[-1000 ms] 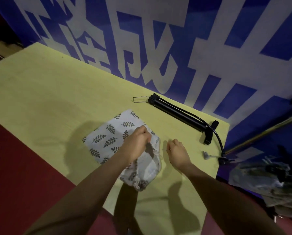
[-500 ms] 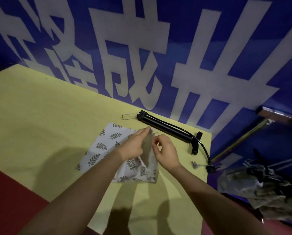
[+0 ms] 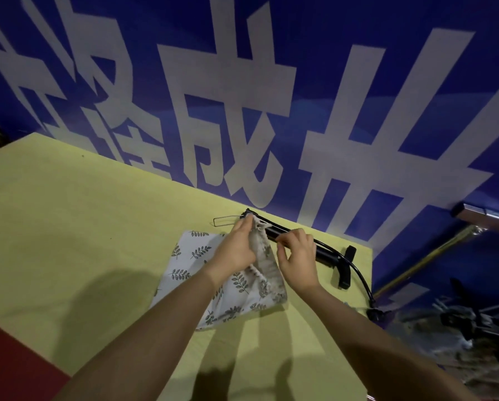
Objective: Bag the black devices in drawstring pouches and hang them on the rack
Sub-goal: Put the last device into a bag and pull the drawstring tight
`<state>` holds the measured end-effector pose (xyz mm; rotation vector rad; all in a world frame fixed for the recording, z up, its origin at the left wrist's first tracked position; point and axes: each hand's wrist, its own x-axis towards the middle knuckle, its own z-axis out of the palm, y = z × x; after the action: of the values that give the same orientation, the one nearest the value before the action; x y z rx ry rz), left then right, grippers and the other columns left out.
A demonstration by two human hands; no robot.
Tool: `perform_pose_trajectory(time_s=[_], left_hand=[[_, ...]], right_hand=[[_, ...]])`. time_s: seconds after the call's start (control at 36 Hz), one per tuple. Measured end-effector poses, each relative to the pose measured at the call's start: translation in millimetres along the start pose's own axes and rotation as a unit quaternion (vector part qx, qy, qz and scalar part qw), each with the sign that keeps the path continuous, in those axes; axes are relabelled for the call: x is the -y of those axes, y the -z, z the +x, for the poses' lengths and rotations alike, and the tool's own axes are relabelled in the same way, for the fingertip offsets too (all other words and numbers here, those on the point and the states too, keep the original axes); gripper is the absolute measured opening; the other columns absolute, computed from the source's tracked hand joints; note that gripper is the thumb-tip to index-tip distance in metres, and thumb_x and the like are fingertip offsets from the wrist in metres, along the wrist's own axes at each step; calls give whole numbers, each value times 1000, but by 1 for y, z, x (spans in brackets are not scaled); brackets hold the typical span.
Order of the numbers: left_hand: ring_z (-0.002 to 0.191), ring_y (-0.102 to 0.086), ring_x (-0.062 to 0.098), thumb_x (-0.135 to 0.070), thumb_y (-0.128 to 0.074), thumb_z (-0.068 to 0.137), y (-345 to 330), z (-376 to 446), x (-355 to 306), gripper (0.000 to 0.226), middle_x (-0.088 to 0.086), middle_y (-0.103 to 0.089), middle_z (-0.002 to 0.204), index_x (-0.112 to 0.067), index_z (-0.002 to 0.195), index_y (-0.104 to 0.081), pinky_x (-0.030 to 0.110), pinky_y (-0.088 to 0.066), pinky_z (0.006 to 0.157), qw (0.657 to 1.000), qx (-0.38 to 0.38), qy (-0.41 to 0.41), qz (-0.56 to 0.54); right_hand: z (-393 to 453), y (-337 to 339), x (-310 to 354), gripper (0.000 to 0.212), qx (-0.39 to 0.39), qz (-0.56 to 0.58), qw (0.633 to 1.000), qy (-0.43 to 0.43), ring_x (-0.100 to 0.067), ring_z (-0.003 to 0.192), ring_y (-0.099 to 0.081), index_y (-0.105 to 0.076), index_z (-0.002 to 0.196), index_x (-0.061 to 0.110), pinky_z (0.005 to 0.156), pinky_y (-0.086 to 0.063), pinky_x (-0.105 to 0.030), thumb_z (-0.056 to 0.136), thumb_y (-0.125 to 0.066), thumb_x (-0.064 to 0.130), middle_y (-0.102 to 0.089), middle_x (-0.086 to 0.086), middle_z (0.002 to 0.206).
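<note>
A white drawstring pouch [image 3: 196, 261] with a grey leaf print lies on the yellow table [image 3: 68, 227]. My left hand [image 3: 236, 250] pinches the pouch's gathered mouth and lifts it toward the far edge. My right hand [image 3: 297, 256] holds the other side of the mouth, fingers curled over it. Behind both hands a long black device [image 3: 326, 256], like a hand pump with a hose and a wire loop at its left end, lies along the table's far edge; its left part is hidden by the pouch mouth.
A blue banner with large white characters [image 3: 242, 111] hangs right behind the table. The table's right edge [image 3: 369, 279] drops off to a heap of dark gear and cloth [image 3: 459, 328]. A metal bar [image 3: 485, 212] juts out at the right. Red floor [image 3: 10, 366] lies at the lower left.
Both hands have come together on the pouch mouth and lifted it away from me toward the black device. The camera has tilted upward.
</note>
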<state>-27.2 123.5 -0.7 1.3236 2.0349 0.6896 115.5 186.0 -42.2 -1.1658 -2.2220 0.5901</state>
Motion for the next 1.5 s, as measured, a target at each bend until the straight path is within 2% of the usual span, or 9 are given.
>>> perform_pose_trajectory(time_s=[0.08,0.31,0.44,0.56,0.64,0.89,1.11,1.36,1.5], left_hand=[[125,-48,27,4,-50,83,-1,15,-1,85,-6,-12,158,-19,152,-7,38,-51,90,997,-39,16,60],[134,-40,25,-1,-48,86,-5,48,7,77,-2,-16,157,-16,151,-11,39,-46,96,988,-22,11,152],[122,-50,24,3,-46,84,-9,60,19,75,-3,-21,155,-19,150,-17,34,-47,78,986,-8,8,164],[123,-48,23,2,-45,86,-16,59,28,69,-3,-31,150,-20,148,-24,38,-52,86,988,1,14,154],[117,-52,22,1,-46,87,-21,54,31,63,-2,-38,146,-19,146,-31,34,-53,81,988,-13,24,152],[116,-54,20,-1,-46,90,-21,39,18,59,-1,-39,146,-17,144,-34,30,-49,84,990,-28,8,140],[112,-54,22,0,-45,89,-16,21,7,62,-2,-33,147,-17,147,-27,39,-52,83,991,-22,-10,128],[122,-48,27,1,-46,87,-2,4,-7,61,6,-39,141,-10,145,-29,43,-47,95,990,-66,-10,121],[108,-56,28,0,-52,88,2,-7,-17,71,10,-37,138,-7,149,-15,37,-52,81,991,-120,11,65]], right_hand=[[19,-3,-8,26,36,-21,998,-49,-24,109,-42,-56,117,11,92,-30,-29,92,-49,11,-53,-5,117],[63,-20,-50,62,229,-165,951,-129,-33,134,-33,-23,148,12,111,-27,-42,91,-48,14,-33,-11,150],[69,-27,-75,57,285,-247,921,-95,-31,129,-37,-29,142,13,106,-32,-39,92,-53,27,-39,-11,142],[71,-32,-80,52,282,-322,902,-52,-31,117,-42,-35,136,20,96,-34,-39,92,-50,44,-46,-10,128],[64,-37,-82,49,311,-306,897,-63,-33,115,-48,-36,132,19,93,-37,-40,92,-49,46,-54,-11,124],[50,-12,-68,45,245,-269,930,-44,-31,96,-60,-37,122,17,70,-45,-35,89,-56,41,-60,-8,108],[44,34,-40,37,148,-187,966,-100,-27,70,-55,-34,109,18,58,-46,-33,80,-57,15,-55,-3,85],[17,77,-31,48,135,-184,970,-81,-28,78,-62,-38,117,21,61,-52,-35,76,-63,25,-64,-5,92],[0,86,-25,47,100,-151,978,-101,-25,78,-62,-40,115,21,66,-57,-40,75,-65,24,-64,-4,92]])
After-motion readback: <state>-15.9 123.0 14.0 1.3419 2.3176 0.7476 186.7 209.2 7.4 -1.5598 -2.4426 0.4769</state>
